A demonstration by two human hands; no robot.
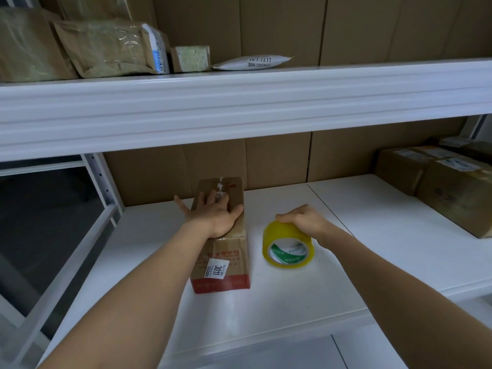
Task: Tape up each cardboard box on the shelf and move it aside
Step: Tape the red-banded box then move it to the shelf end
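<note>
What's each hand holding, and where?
Right hand grips the yellow tape roll over its top rim. Left hand lies flat on the cardboard box top, gripping nothing.

A narrow brown cardboard box (223, 251) lies on the white shelf (346, 262), its long axis toward 12 o'clock, with a red band and a white "3011" sticker on its near end. At its 3 o'clock, just beside it, a yellow tape roll (288, 245) stands tilted on edge.
</note>
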